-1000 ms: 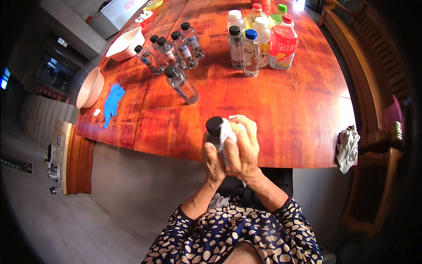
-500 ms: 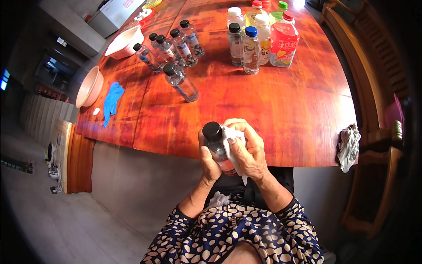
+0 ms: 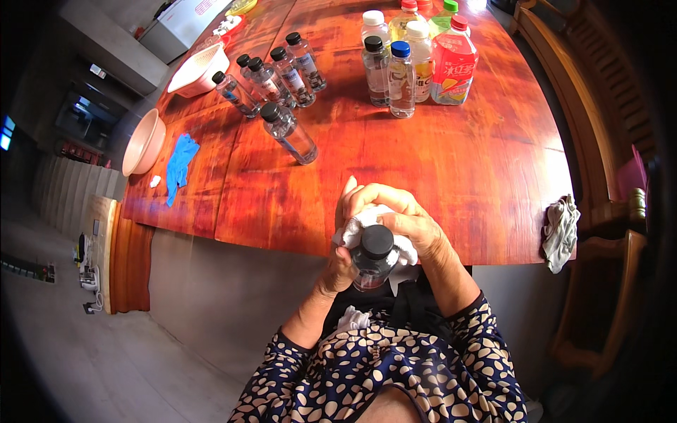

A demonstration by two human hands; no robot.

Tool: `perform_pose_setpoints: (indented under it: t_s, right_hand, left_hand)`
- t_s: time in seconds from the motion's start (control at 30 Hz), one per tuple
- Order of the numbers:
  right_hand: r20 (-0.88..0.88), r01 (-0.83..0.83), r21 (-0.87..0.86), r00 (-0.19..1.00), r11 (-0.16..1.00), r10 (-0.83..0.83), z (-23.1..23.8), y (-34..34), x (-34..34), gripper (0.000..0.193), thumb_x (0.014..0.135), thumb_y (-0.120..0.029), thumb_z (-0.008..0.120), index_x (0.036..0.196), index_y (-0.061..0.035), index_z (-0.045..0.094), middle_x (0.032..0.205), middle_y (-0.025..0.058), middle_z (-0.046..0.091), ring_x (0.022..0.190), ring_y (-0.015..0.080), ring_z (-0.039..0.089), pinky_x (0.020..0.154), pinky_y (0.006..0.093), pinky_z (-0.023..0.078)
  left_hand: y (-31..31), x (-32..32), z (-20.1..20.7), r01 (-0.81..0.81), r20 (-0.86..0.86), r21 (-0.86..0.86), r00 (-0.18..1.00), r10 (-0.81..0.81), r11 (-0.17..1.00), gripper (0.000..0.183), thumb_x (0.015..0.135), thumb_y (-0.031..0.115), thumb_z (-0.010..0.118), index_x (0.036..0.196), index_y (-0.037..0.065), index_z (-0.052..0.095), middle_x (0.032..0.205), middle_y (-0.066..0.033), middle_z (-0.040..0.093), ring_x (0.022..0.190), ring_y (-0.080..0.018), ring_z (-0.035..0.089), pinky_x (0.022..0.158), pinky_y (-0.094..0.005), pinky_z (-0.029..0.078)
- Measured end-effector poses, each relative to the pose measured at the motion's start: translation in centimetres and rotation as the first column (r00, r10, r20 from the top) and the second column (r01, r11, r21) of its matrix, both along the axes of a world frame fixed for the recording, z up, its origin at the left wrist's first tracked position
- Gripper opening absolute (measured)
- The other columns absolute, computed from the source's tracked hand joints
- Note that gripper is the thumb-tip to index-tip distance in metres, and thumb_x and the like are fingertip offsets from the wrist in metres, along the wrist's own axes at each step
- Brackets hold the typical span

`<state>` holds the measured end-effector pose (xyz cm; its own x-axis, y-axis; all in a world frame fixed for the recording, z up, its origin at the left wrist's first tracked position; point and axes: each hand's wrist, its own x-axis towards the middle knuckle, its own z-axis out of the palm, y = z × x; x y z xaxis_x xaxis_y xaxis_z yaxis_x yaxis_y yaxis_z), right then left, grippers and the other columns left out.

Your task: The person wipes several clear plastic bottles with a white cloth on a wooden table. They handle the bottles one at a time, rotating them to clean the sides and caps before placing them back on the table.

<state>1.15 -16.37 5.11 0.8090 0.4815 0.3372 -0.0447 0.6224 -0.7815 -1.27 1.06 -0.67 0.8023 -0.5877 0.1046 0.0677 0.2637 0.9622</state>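
A clear plastic bottle with a black cap (image 3: 376, 242) is held at the table's near edge, its cap tilted toward me. My left hand (image 3: 336, 272) is closed around the bottle's left side, thumb in front and fingertips showing beyond the cloth. My right hand (image 3: 416, 224) grips a white cloth (image 3: 365, 216) and presses it against the far and right sides of the bottle near the neck. The bottle's lower part is mostly hidden by my hands. Ahead, a single black-capped bottle (image 3: 290, 134) stands closest to my hands.
Several black-capped bottles (image 3: 288, 74) stand in a group at the far left. At the far right are mixed drink bottles, including a large red-labelled one (image 3: 453, 63). Pink basins (image 3: 146, 144), a blue glove (image 3: 181, 166) and a grey rag (image 3: 561, 236) lie along the table's sides.
The bottle has come lower and to the right, its cap tipping toward me. My right hand has brought the cloth over to the far side of the bottle's neck.
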Motion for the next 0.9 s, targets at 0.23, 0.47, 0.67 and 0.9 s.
perform_pose_setpoints:
  t_s: [0.23,0.47,0.67,0.9]
  right_hand:
    - [-0.097,0.474,-0.04,0.874,0.879,-0.476,-0.3,1.3,-1.8,0.026,0.09,-0.021,0.057,0.108,-0.0017,0.052,0.095,0.0022,0.057,0.086,0.0083,0.052,0.078,0.0243,0.044]
    - [0.359,0.8,-0.259,0.6,0.541,-0.715,-0.8,3.7,-2.5,0.032,0.098,-0.021,0.044,0.121,-0.0005,0.051,0.106,0.0169,0.053,0.105,0.0295,0.047,0.092,0.0369,0.038]
    - [0.634,0.926,-0.256,0.379,0.279,-0.674,-3.0,4.7,-2.2,0.03,0.094,-0.018,0.047,0.118,-0.0002,0.053,0.111,0.0166,0.057,0.101,0.0356,0.049,0.092,0.0433,0.039]
    - [0.715,0.953,-0.279,0.287,0.116,-0.638,-4.7,5.4,-3.7,0.032,0.088,-0.013,0.054,0.116,0.002,0.052,0.11,0.0201,0.056,0.097,0.0381,0.052,0.09,0.045,0.04]
  left_hand:
    - [-3.0,-0.2,2.9,-0.299,0.0,-0.153,0.953,0.302,0.942,0.089,0.086,0.07,0.037,0.145,0.007,0.017,0.138,-0.01,0.037,0.127,-0.0193,0.037,0.106,-0.036,0.03]
    - [-3.3,0.4,1.4,-0.563,-0.029,-0.113,0.826,0.564,0.819,0.077,0.091,0.068,0.016,0.14,0.011,0.034,0.132,-0.0059,0.045,0.122,-0.0208,0.044,0.105,-0.0365,0.033]
    - [-3.3,0.9,0.4,-0.692,-0.204,-0.139,0.72,0.664,0.708,0.078,0.091,0.069,0.017,0.128,0.006,0.045,0.125,-0.0062,0.052,0.116,-0.0207,0.049,0.101,-0.037,0.038]
    - [-3.3,1.9,1.0,-0.799,-0.237,-0.136,0.601,0.764,0.586,0.073,0.09,0.07,0.023,0.111,0.007,0.051,0.098,-0.0083,0.059,0.093,-0.0214,0.057,0.086,-0.0369,0.047]
